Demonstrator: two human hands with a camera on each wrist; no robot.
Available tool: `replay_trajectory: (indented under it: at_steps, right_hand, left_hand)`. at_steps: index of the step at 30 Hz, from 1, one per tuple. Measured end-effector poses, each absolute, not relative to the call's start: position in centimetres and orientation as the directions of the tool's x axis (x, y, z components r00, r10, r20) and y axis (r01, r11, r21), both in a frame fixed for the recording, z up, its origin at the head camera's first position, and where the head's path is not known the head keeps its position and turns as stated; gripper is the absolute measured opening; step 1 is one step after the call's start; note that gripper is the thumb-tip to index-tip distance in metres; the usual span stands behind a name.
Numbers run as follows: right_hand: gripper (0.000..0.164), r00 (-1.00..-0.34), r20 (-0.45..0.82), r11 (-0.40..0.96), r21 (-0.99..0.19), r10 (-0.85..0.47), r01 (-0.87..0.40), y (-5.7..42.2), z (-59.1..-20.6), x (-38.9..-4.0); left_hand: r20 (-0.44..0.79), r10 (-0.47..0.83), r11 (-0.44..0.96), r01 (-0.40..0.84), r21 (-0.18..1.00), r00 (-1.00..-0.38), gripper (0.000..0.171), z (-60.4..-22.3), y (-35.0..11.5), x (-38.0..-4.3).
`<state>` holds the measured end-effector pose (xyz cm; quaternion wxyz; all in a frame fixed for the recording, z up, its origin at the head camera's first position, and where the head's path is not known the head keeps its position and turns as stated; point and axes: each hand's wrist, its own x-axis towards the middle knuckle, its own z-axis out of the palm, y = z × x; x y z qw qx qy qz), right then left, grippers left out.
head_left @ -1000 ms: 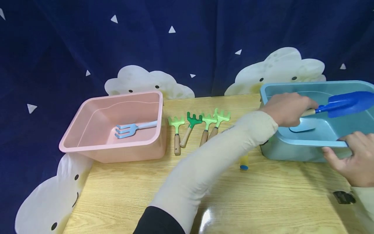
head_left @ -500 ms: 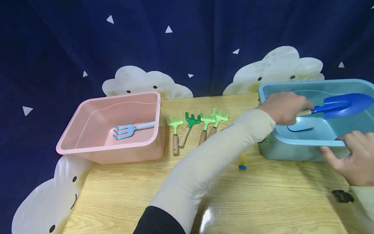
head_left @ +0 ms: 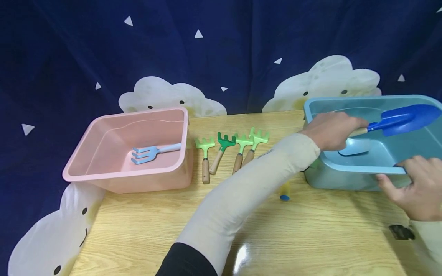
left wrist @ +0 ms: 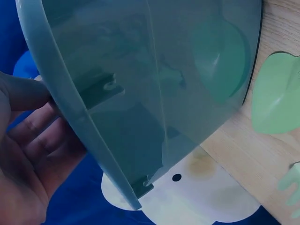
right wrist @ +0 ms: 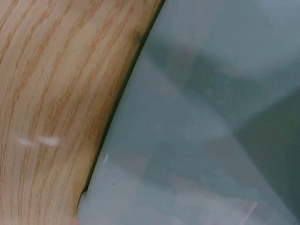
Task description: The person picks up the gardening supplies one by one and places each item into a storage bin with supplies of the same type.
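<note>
Where the pale wood-grain table (head_left: 310, 237) spans the lower frame, two tubs stand upon it. Pink rectangular plastic tub (head_left: 138, 184): centre left, well apart from both my hands. Light-blue rectangular plastic tub (head_left: 345, 179): right edge; my right hand (head_left: 419, 188), lower right, holds its front rim, thumb outside, fingers over the top. Dark-blue trowel with pale wooden handle (head_left: 411, 119): upper right, above the light-blue tub's opening. My left hand (head_left: 331, 130), the nearer, is closed round its handle; the long axis runs rightward from my fingers and slightly up the frame, blade outermost, my right hand lower and apart. Pale-blue smooth blade (head_left: 355, 147): on that tub's floor, just below the trowel handle in frame, its own handle not visible.
</note>
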<state>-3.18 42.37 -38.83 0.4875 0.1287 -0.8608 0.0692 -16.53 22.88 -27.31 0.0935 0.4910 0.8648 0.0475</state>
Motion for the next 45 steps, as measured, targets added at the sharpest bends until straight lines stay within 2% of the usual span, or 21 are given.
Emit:
replay_trajectory:
  at_steps: [2,7,10,14,19,23,27,38,41,45]
  right_hand:
    - [0.090,-0.497,0.856,0.959,-0.006,-0.143,-0.285,42.3,-38.9,-3.2]
    - [0.089,-0.455,0.886,0.954,-0.055,-0.091,-0.296,41.6,-38.7,-3.3]
    - [0.088,-0.426,0.902,0.948,-0.074,-0.068,-0.308,41.4,-38.6,-3.3]
    - [0.088,-0.419,0.906,0.951,-0.074,-0.062,-0.302,41.5,-38.6,-3.3]
    - [0.090,-0.420,0.905,0.953,-0.065,-0.069,-0.297,41.4,-38.5,-3.3]
    - [0.089,-0.426,0.902,0.953,-0.068,-0.068,-0.296,41.4,-38.4,-3.2]
    - [0.089,-0.441,0.895,0.954,-0.070,-0.069,-0.291,41.5,-38.6,-3.2]
    - [0.091,-0.439,0.898,0.965,-0.103,-0.015,-0.242,41.4,-39.3,-3.3]
    - [0.091,-0.416,0.909,0.961,-0.119,0.004,-0.251,41.2,-39.3,-3.3]
    - [0.091,-0.405,0.914,0.957,-0.124,0.008,-0.261,41.1,-39.1,-3.3]
  left_hand:
    - [-0.112,0.858,0.514,0.847,0.136,-0.502,0.049,-27.4,22.8,-16.5]
    - [-0.098,0.870,0.488,0.872,0.037,-0.483,0.042,-27.5,21.8,-16.8]
    - [-0.048,0.886,0.462,0.886,0.017,-0.461,0.039,-27.5,20.7,-17.3]
    - [0.034,0.888,0.459,0.888,-0.023,-0.459,0.039,-28.0,18.6,-18.5]
    - [0.079,0.863,0.501,0.865,-0.013,-0.498,0.041,-29.6,15.7,-20.2]
    - [0.061,0.848,0.525,0.850,0.046,-0.527,0.041,-31.0,13.6,-20.7]
    - [0.031,0.856,0.513,0.855,0.076,-0.516,0.040,-31.9,12.0,-20.2]
    - [-0.013,0.888,0.459,0.887,0.044,-0.459,0.037,-35.0,9.5,-18.3]
    - [-0.043,0.873,0.487,0.872,0.050,-0.486,0.038,-35.8,8.7,-19.1]
    - [-0.086,0.823,0.567,0.821,0.067,-0.562,0.041,-36.8,7.5,-21.0]
